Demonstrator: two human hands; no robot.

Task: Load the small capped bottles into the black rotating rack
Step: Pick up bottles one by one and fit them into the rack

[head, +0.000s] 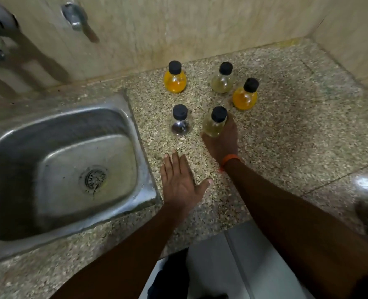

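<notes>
We're wrapping our right hand (222, 143) around a pale-yellow bottle (214, 124) on the speckled counter (286, 137), fingers curling behind it and gripping its body just under the black cap. Our left hand (178, 182) is hovering flat and spread wide by the sink (66, 165), holding nothing. Four more bottles are sitting close by: a clear one (180, 120) just left, two orange (175, 77) (245, 94) and another pale one (222, 78) behind.

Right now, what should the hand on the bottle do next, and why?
Probably lift it straight up. The right hand is wrapped around the pale bottle, which stands on the counter close to the dark bottle. No rack is in view.
</notes>
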